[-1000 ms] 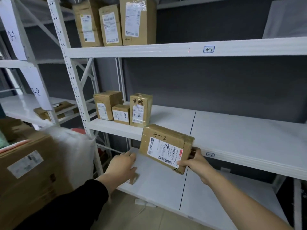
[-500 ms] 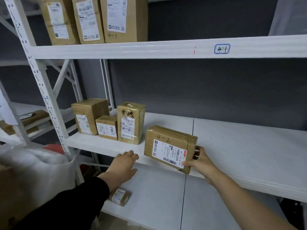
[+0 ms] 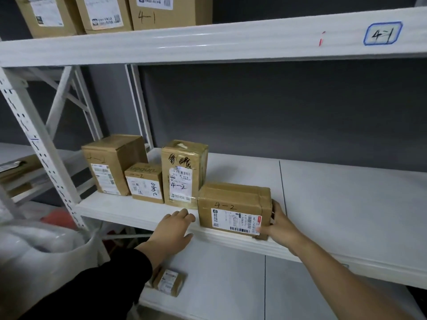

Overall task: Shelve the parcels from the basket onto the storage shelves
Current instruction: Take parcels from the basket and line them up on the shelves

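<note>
A brown cardboard parcel [image 3: 233, 204] marked "4-2" with a white label sits at the front edge of the middle white shelf [image 3: 346, 204], against a taller taped parcel [image 3: 183, 174]. My right hand [image 3: 279, 224] grips its right end, thumb on the front and fingers behind. My left hand [image 3: 173, 229] rests with relaxed fingers on the shelf edge just left of the parcel, holding nothing. Two more "4-2" parcels, a large one [image 3: 113, 163] and a small one [image 3: 144, 183], stand further left in the row.
The upper shelf [image 3: 231, 42], tagged "4-1", carries several parcels [image 3: 104, 12]. A small parcel [image 3: 169, 281] lies on the lower shelf [image 3: 231, 285]. A white upright post [image 3: 39, 144] stands at left, with a white plastic bag [image 3: 46, 250] below it.
My right hand has lifted the "4-2" parcel from below the shelf edge and set it on the middle shelf beside the tall parcel. My left hand rose to the shelf edge.
</note>
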